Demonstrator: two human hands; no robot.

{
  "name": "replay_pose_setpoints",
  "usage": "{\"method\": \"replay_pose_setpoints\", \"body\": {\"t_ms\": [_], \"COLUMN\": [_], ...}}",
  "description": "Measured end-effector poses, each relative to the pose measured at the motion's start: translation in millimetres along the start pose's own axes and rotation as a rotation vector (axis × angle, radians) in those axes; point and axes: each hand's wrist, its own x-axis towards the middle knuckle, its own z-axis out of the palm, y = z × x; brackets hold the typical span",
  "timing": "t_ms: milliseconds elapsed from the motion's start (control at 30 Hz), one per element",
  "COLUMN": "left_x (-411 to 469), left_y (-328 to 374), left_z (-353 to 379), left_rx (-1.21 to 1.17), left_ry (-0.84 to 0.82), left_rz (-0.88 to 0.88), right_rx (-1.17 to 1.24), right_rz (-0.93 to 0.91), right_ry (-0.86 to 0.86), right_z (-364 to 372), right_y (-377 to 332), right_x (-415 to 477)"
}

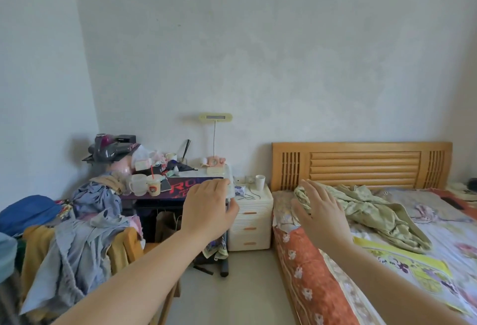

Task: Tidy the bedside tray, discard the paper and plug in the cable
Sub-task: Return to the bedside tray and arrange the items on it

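Observation:
A white bedside cabinet (pixel 251 217) with three drawers stands between a cluttered desk and the bed. On its top lie a thin dark cable (pixel 251 194), a white paper cup (pixel 260 182) and some small items near a wall socket (pixel 249 178). My left hand (pixel 209 208) is stretched out in front of the desk edge, palm down, fingers apart, holding nothing. My right hand (pixel 320 211) reaches forward over the bed's near corner, also open and empty. Both hands are well short of the cabinet top.
A dark desk (pixel 180 187) on the left carries cups, a lamp, a pink clock and a hair dryer. Clothes are heaped over a chair (pixel 77 234) at the left. The bed (pixel 387 234) with a wooden headboard and a green blanket fills the right. Pale floor runs between them.

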Motion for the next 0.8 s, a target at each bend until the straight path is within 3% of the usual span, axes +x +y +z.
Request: {"method": "replay_pose_setpoints", "body": {"t_ms": [500,800], "left_x": [237,351], "left_y": [-29,-74], "left_z": [254,382], "left_rx": [0.025,0.040], "left_ry": [-0.050,-0.084], "left_rz": [-0.106,-0.206], "right_rx": [-0.094,-0.098], "right_rz": [-0.195,-0.161], "right_ry": [-0.035,-0.090], "right_z": [140,236], "right_y": [137,203], "right_x": [288,440]}}
